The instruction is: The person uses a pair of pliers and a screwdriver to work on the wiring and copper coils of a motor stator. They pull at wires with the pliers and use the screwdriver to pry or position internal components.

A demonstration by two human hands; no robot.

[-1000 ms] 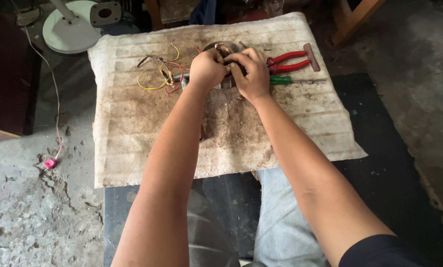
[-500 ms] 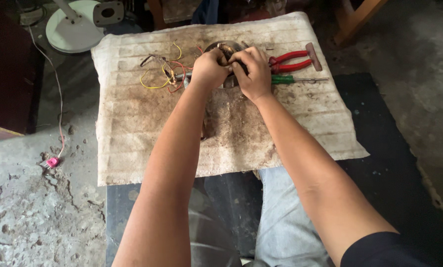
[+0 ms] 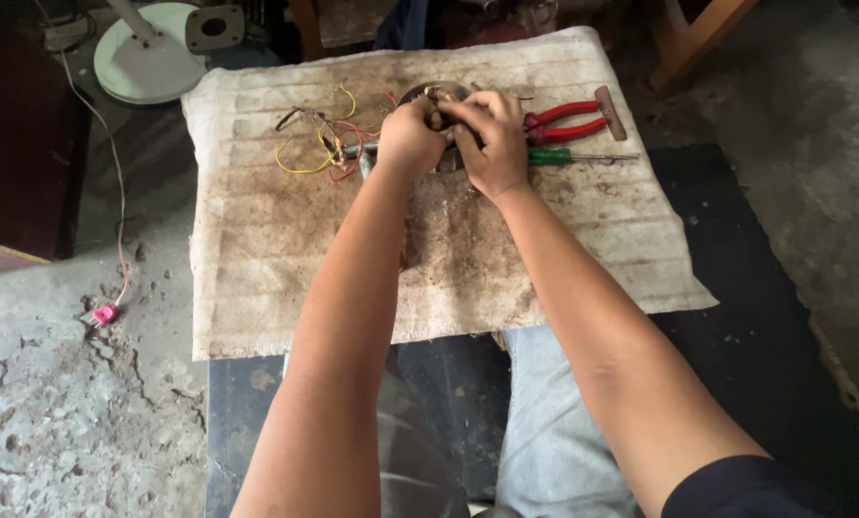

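Both my hands are together over a round dark motor part (image 3: 420, 94) with copper windings, at the far middle of a dirty white cloth (image 3: 285, 259). My left hand (image 3: 410, 139) is closed on its near left side. My right hand (image 3: 492, 139) grips it from the right, fingers pinching at the top. Most of the part is hidden under my hands. A bundle of yellow and red wires (image 3: 324, 149) trails from it to the left.
Red-handled pliers (image 3: 568, 120) and a green-handled screwdriver (image 3: 573, 156) lie right of my hands. A white round fan base (image 3: 146, 62) stands at the far left, with a thin cord to a pink plug (image 3: 103, 315) on the concrete floor. Wooden furniture legs (image 3: 693, 34) stand far right.
My hands stay on the motor part; the fingers have shifted slightly on it. The view has moved a little.
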